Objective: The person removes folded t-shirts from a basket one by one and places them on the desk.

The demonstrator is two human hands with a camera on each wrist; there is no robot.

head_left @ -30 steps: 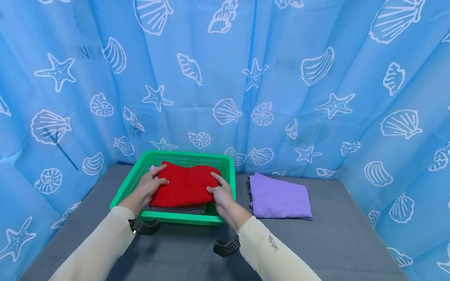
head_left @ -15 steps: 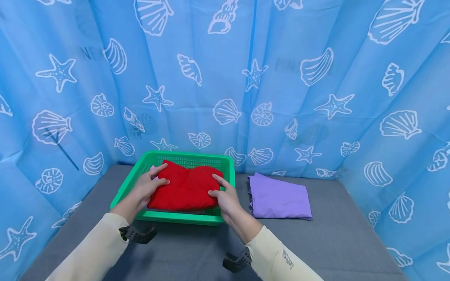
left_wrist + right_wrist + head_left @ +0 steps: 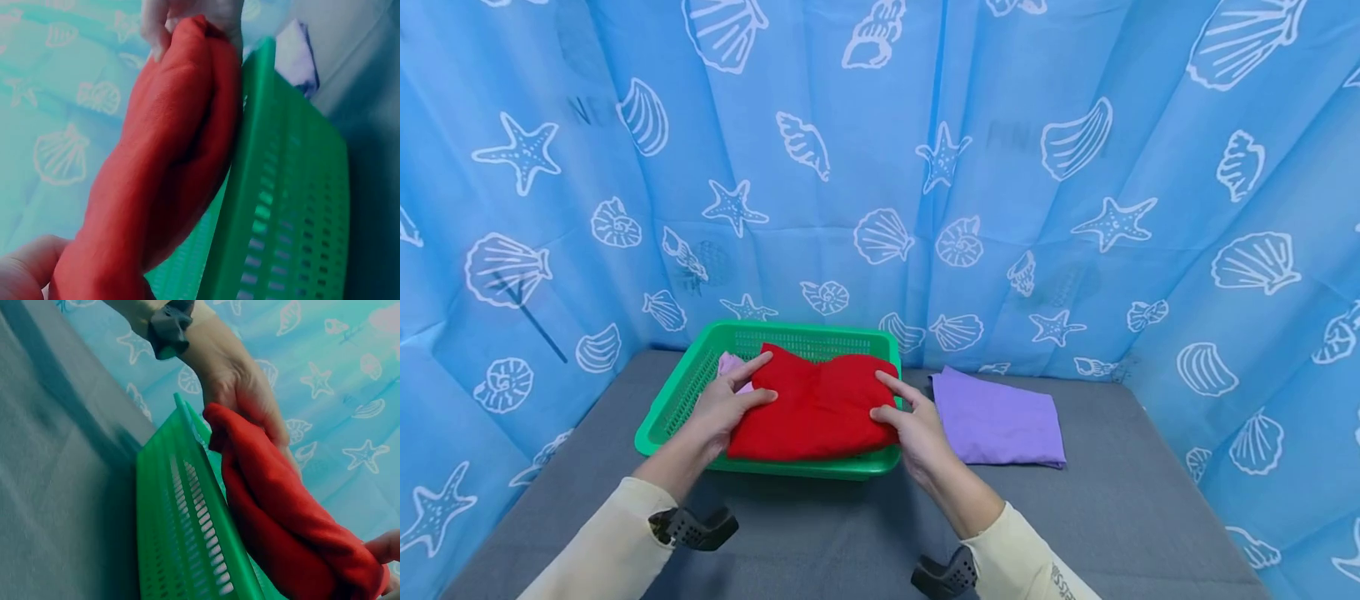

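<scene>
A folded red cloth, probably a garment, is held up by its two sides over the green plastic basket. My left hand grips its left edge, thumb and fingers on top and the rest hidden below. At the opposite edge my right hand holds it the same way. Both wrist views show the red cloth doubled into layers, its near fold at about the height of the basket's rim. Inside the basket, a pink cloth shows beside my left fingers.
To the right of the basket, a folded purple cloth lies on the grey-covered surface. A blue curtain with white shells and starfish hangs close behind and along both sides. Dark wrist devices are strapped to both wrists.
Both hands have lifted the red cloth and brought it right and toward me. It now covers the basket's front rim, and more of the pink cloth shows at left.
</scene>
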